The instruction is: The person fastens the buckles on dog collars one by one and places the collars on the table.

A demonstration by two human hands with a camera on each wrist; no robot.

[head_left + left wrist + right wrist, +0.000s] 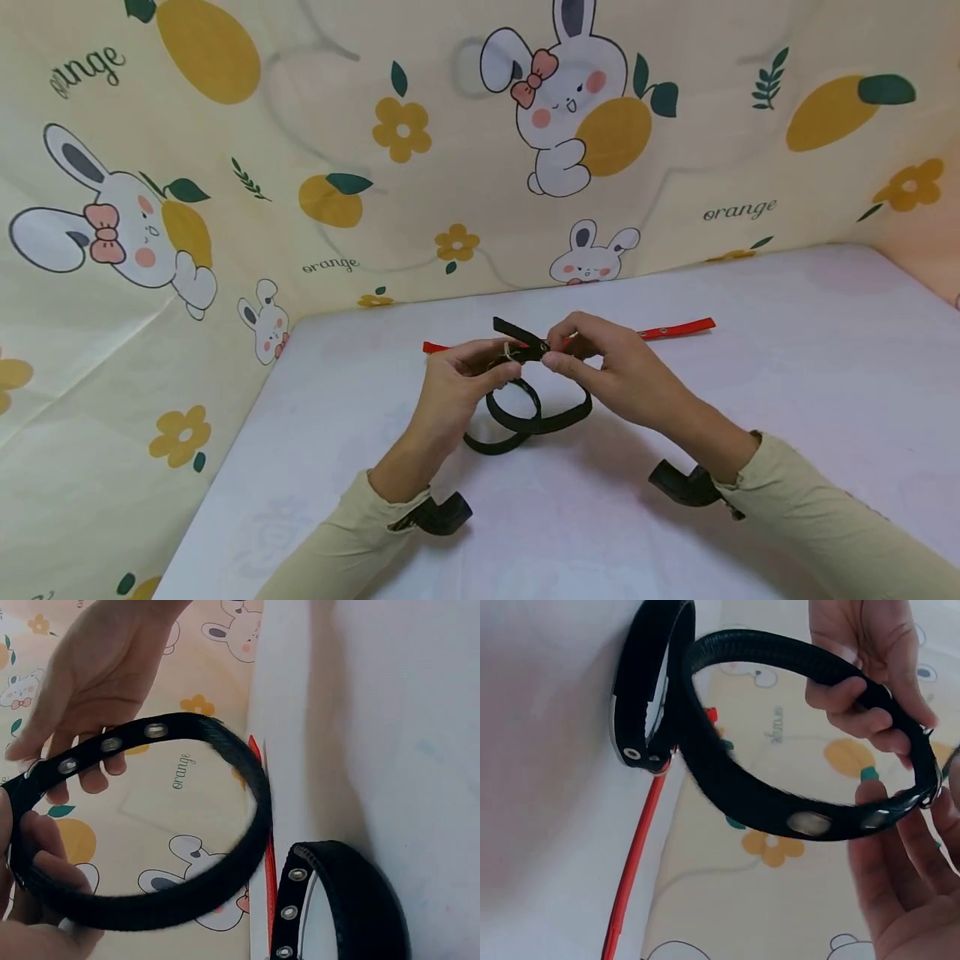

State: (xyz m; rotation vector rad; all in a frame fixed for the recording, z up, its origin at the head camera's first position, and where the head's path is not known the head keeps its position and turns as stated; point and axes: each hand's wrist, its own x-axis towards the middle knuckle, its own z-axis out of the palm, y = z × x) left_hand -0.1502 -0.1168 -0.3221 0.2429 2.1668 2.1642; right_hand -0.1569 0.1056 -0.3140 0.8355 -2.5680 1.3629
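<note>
Both hands hold a black collar (558, 419), a strap bent into a loop with metal eyelets and a buckle (509, 352). My left hand (453, 387) pinches it at the buckle. Thumb and fingers of my right hand (618, 367) pinch the strap just beside the buckle, while the strap's free tail (517, 332) sticks up to the left between the hands. In the left wrist view the loop (150, 911) hangs above the table, its eyelets facing inward. A second black collar (371, 900), also looped and with eyelets, stands on the table below it.
Behind the hands a red strap (678, 330) with eyelets lies across the white table (315, 467). A cloth backdrop (420, 192) printed with rabbits and oranges rises at the back and left. Black wrist mounts (442, 514) stick out under both sleeves.
</note>
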